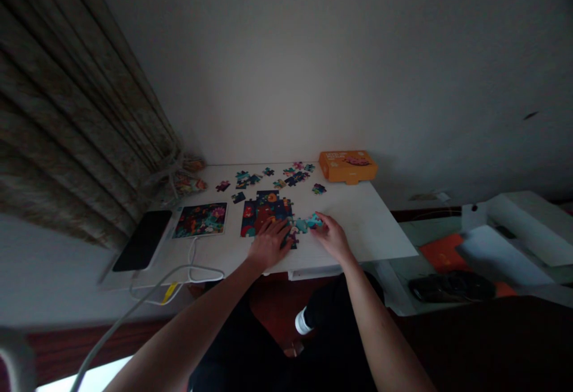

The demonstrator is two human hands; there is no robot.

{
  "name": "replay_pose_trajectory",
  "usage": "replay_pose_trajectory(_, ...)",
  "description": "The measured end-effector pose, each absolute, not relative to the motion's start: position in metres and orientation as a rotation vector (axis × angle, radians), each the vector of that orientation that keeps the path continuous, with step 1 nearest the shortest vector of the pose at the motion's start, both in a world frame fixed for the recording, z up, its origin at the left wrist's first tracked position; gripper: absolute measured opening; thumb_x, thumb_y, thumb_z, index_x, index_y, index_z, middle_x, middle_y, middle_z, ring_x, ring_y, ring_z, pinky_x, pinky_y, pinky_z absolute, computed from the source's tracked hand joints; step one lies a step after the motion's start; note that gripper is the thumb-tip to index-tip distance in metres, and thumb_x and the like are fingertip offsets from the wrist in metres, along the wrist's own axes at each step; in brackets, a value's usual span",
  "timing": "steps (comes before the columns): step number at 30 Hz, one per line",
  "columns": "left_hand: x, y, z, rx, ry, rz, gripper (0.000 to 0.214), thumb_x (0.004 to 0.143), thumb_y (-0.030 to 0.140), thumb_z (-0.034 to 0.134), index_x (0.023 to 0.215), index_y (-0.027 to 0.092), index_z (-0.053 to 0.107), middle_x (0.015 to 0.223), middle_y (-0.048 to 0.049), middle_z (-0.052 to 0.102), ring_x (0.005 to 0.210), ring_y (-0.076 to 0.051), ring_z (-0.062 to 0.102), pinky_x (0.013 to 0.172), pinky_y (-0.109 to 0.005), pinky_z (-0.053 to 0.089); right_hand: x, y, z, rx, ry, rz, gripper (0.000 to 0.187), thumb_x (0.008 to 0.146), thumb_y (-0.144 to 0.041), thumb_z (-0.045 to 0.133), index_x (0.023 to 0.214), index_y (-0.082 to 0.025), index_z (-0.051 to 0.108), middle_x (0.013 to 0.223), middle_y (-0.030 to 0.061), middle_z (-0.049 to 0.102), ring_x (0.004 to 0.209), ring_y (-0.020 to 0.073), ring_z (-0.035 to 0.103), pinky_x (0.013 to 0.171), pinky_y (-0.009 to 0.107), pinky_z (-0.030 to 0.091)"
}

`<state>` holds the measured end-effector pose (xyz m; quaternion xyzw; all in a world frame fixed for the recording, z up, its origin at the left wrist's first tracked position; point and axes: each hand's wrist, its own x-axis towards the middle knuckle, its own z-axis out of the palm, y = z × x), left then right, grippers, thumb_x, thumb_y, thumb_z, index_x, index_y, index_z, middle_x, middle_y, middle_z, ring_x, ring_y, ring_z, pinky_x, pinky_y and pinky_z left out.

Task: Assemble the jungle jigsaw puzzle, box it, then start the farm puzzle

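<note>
- Teal jigsaw pieces [304, 224] lie just right of the assembled puzzle section [266, 216], nearest the right hand [330, 238], its grip spread over them.
- Left hand [268, 244] presses spread on that section's lower edge.

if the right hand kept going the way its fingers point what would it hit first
The right hand would meet the teal jigsaw pieces first; its fingertips look at or on them already, though depth is hard to judge. The part-built puzzle lies beyond them.
</note>
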<state>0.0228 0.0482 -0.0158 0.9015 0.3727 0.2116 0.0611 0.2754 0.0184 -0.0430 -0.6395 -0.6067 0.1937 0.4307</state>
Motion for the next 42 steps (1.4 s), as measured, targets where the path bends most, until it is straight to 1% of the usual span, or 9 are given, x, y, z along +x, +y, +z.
replay_pose_trajectory(7, 0.024, 0.048, -0.016, 2.743, 1.138, 0.614, 0.04, 0.1, 0.036, 0.055, 0.136, 0.023, 0.067, 0.142, -0.0106, 0.067, 0.134, -0.027, 0.06, 0.121, -0.052, 0.041, 0.277, 0.02, -0.042, -1.598, -1.584, 0.471, 0.054, 0.082, -0.032, 0.07, 0.136, -0.025, 0.067, 0.105, 0.008, 0.074, 0.084, 0.0232, 0.063, 0.082, 0.037, 0.052)
replay_pose_trajectory(16, 0.023, 0.048, -0.014, 2.741, 1.131, 0.618, 0.04, 0.1, 0.034, 0.054, 0.136, 0.022, 0.067, 0.142, -0.0111, 0.067, 0.134, -0.028, 0.061, 0.12, -0.053, 0.042, 0.277, 0.019, -0.041, -1.592, -1.526, 0.538, 0.053, 0.084, -0.032, 0.066, 0.136, -0.025, 0.066, 0.091, 0.0044, 0.074, 0.075, 0.0213, 0.063, 0.078, 0.035, 0.053)
replay_pose_trajectory(20, 0.024, 0.048, -0.014, 2.732, 1.13, 0.619, 0.04, 0.1, 0.034, 0.054, 0.136, 0.022, 0.068, 0.142, -0.0116, 0.066, 0.134, -0.028, 0.061, 0.12, -0.054, 0.042, 0.277, 0.019, -0.043, -1.546, -1.449, 0.567, 0.039, 0.085, -0.037, 0.065, 0.122, -0.024, 0.07, 0.101, 0.007, 0.075, 0.078, 0.0213, 0.064, 0.077, 0.034, 0.053)
replay_pose_trajectory(23, 0.024, 0.048, -0.015, 2.729, 1.129, 0.633, 0.04, 0.099, 0.033, 0.055, 0.136, 0.023, 0.068, 0.142, -0.0111, 0.067, 0.133, -0.028, 0.061, 0.121, -0.053, 0.042, 0.279, 0.018, -0.043, -1.505, -1.388, 0.581, 0.029, 0.086, -0.042, 0.064, 0.108, -0.023, 0.069, 0.095, 0.0073, 0.074, 0.079, 0.0217, 0.064, 0.075, 0.033, 0.053)
replay_pose_trajectory(28, 0.024, 0.049, -0.017, 2.739, 1.138, 0.631, 0.04, 0.099, 0.034, 0.055, 0.135, 0.023, 0.067, 0.142, -0.0108, 0.067, 0.133, -0.028, 0.061, 0.12, -0.054, 0.042, 0.286, 0.017, -0.037, -1.451, -1.4, 0.684, 0.039, 0.087, -0.044, 0.062, 0.122, -0.026, 0.066, 0.096, 0.0057, 0.072, 0.081, 0.0214, 0.066, 0.074, 0.032, 0.053)
replay_pose_trajectory(31, 0.024, 0.049, -0.017, 2.75, 1.135, 0.635, 0.039, 0.099, 0.034, 0.056, 0.134, 0.022, 0.068, 0.142, -0.0108, 0.067, 0.132, -0.027, 0.062, 0.12, -0.053, 0.041, 0.288, 0.022, -0.032, -1.452, -1.412, 0.724, 0.031, 0.086, -0.048, 0.065, 0.106, -0.025, 0.071, 0.095, 0.0064, 0.074, 0.079, 0.0212, 0.065, 0.072, 0.032, 0.053)
replay_pose_trajectory(35, 0.024, 0.049, -0.018, 2.754, 1.13, 0.644, 0.038, 0.099, 0.033, 0.056, 0.133, 0.024, 0.068, 0.142, -0.0099, 0.067, 0.131, -0.027, 0.062, 0.119, -0.052, 0.042, 0.281, 0.044, -0.029, -1.422, -1.252, 0.771, 0.031, 0.077, -0.051, 0.074, 0.086, -0.023, 0.063, 0.078, 0.0034, 0.069, 0.071, 0.0201, 0.064, 0.066, 0.03, 0.051)
replay_pose_trajectory(38, 0.025, 0.05, -0.019, 2.762, 1.132, 0.641, 0.038, 0.098, 0.034, 0.057, 0.133, 0.024, 0.068, 0.142, -0.0097, 0.067, 0.131, -0.027, 0.063, 0.119, -0.051, 0.042, 0.269, 0.067, -0.029, -1.373, -1.21, 0.845, 0.036, 0.072, -0.049, 0.076, 0.094, -0.024, 0.062, 0.075, -0.0001, 0.068, 0.068, 0.0192, 0.066, 0.063, 0.029, 0.052)
replay_pose_trajectory(42, 0.025, 0.05, -0.018, 2.765, 1.154, 0.626, 0.037, 0.098, 0.034, 0.058, 0.132, 0.024, 0.068, 0.141, -0.009, 0.068, 0.13, -0.027, 0.063, 0.119, -0.052, 0.042, 0.255, 0.089, -0.032, -1.393, -1.294, 0.871, 0.035, 0.077, -0.036, 0.07, 0.109, -0.024, 0.068, 0.08, -0.0022, 0.068, 0.065, 0.0163, 0.067, 0.065, 0.028, 0.054)
